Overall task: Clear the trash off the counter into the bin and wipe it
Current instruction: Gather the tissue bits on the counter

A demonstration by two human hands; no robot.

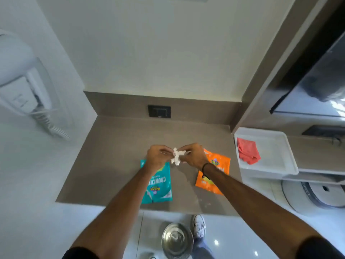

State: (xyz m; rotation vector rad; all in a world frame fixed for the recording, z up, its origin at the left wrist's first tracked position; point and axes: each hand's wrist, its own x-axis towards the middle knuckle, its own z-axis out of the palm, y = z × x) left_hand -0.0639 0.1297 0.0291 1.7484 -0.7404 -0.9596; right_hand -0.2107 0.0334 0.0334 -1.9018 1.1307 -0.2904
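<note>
Hands are both pinching, left hand (157,156) and right hand (194,156), fingers closed on crumpled tissue (177,158); I'm seeing teal packet (160,186) sitting at 7 o'clock.

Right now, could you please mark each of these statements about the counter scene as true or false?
1. Both hands hold one crumpled white tissue above the counter. True: the left hand and right hand each have a grip on it.
2. The teal snack packet is inside the white tray. False: it lies flat on the counter.
3. A red cloth sits in the white tray. True.
4. The orange snack packet lies left of the teal one. False: it lies to its right.
5. The steel bin on the floor has its lid open. False: the lid looks closed.
</note>
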